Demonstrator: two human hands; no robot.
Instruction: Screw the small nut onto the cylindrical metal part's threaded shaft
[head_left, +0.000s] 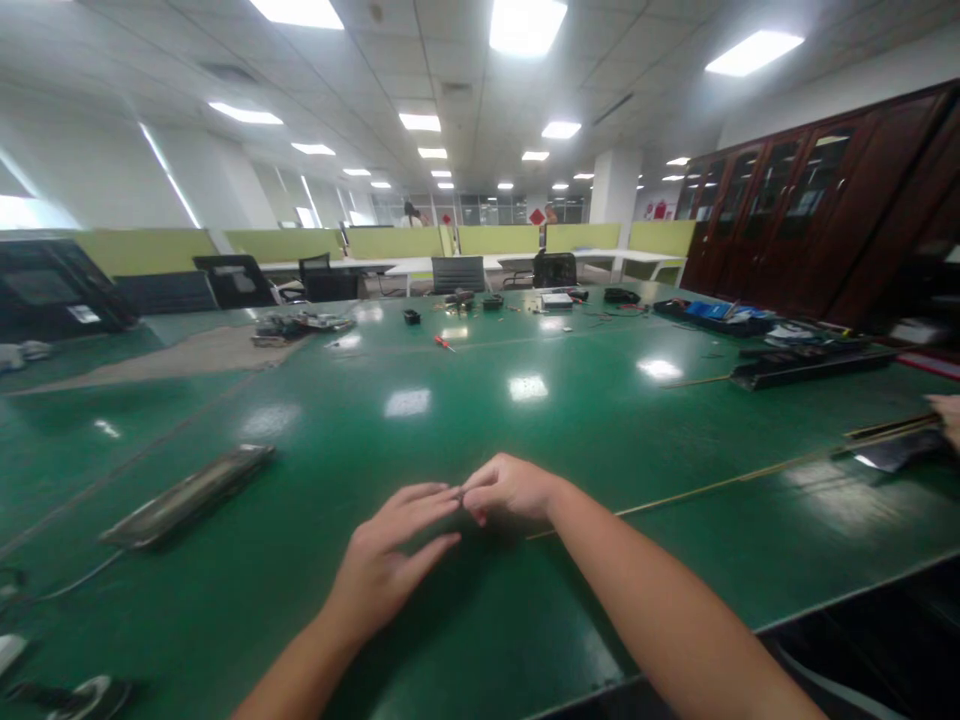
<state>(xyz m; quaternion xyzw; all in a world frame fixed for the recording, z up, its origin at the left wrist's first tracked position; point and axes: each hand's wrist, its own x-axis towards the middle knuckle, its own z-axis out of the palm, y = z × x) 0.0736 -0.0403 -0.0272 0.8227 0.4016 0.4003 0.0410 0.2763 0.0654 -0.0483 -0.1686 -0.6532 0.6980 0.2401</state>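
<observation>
My left hand (394, 550) is held low over the green table (337, 440), its fingers stretched out and the thumb apart. Its fingertips meet those of my right hand (514, 487), which is closed in a pinch. A tiny dark bit shows where the fingertips come together, too small to name. Just beyond my right wrist, a thin yellowish strip (694, 490) lies on the table and runs off to the right, partly hidden by my forearm.
A long metal tray-like piece (191, 497) lies at left, with a cable beside it. Farther back are a red screwdriver (443, 343) and a black tray of parts (712, 317). Another person's hand (948, 415) shows at the right edge near more yellowish strips (892, 428).
</observation>
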